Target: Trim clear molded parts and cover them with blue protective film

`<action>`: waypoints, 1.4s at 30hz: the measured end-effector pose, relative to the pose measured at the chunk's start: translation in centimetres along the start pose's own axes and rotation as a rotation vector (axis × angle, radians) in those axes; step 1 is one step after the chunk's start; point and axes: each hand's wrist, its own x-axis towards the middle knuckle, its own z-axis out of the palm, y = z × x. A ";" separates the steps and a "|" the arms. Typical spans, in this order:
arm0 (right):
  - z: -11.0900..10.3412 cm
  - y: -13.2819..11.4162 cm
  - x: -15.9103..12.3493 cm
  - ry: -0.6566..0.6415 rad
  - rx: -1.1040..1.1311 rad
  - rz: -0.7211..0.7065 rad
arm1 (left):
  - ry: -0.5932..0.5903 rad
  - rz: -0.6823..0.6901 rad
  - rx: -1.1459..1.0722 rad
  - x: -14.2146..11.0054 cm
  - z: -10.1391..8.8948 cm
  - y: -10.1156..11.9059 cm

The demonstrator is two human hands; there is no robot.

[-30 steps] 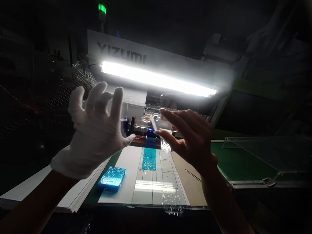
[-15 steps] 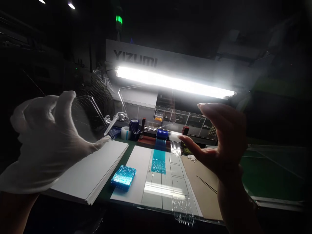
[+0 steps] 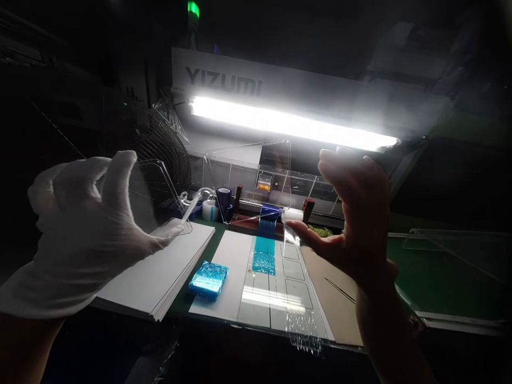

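Observation:
My left hand (image 3: 86,224), in a white glove, grips one edge of a clear plastic moulding between fingers and thumb. The moulding has two thin see-through panels (image 3: 248,181) joined by a curled clear runner (image 3: 194,205), and is held up in front of the lamp. Bare and raised, my right hand (image 3: 354,218) has its thumb and fingers wide apart near the far panel's right edge. Nothing shows between these fingers. Below lie a blue film-wrapped block (image 3: 208,280) and a marked clear sheet (image 3: 256,304) with a blue film strip (image 3: 264,255) across it.
A bright tube lamp (image 3: 292,124) hangs across the back. At left is a stack of white sheets (image 3: 156,272). Rolls of blue film (image 3: 270,212) and white film (image 3: 292,215) sit behind the sheet. Tweezers (image 3: 340,289) lie on brown card (image 3: 320,266); green mat (image 3: 448,277) extends right.
My left hand and the moulding have shifted slightly right. My right hand has moved a little left and up, fingers still spread. The lamp sits higher in view.

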 end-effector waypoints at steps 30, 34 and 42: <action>-0.5 1.7 -7.2 -0.735 0.146 0.146 | -0.323 0.605 0.087 -2.4 8.9 5.0; 0.7 1.0 -9.6 -0.789 0.455 0.256 | -0.499 0.503 -0.293 -4.7 8.9 5.4; 1.9 0.9 -12.9 -0.849 0.569 0.358 | -0.652 0.319 -0.405 -8.5 12.2 5.2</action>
